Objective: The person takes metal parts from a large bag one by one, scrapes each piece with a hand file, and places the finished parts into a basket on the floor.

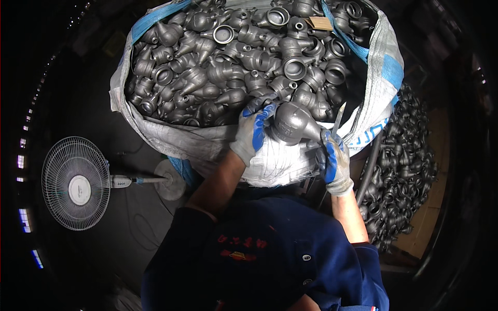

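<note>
A grey metal casting [293, 122], with a round, bulbous body and a narrow neck, is held up over the near rim of a big white woven sack [171, 136]. My left hand [252, 129], in a grey-and-blue work glove, grips the body from the left. On the other side, my gloved right hand [336, 163] is closed by the end of the neck. A thin pointed tool [339, 118] sticks up out of that hand; its lower part is hidden by the fingers. Many similar castings [207, 75] fill the sack just beyond my hands.
A white-caged fan [78, 182] on a stand, its round base [170, 180] by the sack, is at the left. More castings [402, 171] lie heaped at the right, behind a dark bar [369, 168]. A cardboard piece [320, 23] rests on the far castings.
</note>
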The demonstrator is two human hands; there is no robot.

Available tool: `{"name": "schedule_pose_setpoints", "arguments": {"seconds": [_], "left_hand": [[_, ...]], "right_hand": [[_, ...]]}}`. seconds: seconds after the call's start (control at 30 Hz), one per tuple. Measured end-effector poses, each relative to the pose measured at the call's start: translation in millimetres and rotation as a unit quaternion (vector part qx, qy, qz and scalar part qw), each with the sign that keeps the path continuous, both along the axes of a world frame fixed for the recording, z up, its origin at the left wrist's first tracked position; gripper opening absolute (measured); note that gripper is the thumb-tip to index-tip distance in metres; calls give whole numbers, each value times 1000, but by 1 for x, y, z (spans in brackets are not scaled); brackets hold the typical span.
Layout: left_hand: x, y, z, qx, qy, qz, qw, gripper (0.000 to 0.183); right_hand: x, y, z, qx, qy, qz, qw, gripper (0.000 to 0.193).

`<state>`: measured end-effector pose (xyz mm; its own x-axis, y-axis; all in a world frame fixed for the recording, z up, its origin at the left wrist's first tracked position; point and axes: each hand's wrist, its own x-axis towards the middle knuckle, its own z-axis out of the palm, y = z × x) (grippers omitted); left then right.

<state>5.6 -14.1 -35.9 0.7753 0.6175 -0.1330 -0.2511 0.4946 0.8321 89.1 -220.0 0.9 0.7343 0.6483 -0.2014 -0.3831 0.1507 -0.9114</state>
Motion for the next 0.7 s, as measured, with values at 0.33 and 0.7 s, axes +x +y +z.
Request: {"name": "schedule_pose_setpoints", "arguments": {"seconds": [0.33,0.7], "left_hand": [[5,-2,-5,-32,15,-6,999,18],[4,-6,-3,421,106,-74,898,37]], "right_hand": [[5,-4,8,46,-2,21,999,38],[12,-21,-14,-34,-287,-34,957,28]]}}
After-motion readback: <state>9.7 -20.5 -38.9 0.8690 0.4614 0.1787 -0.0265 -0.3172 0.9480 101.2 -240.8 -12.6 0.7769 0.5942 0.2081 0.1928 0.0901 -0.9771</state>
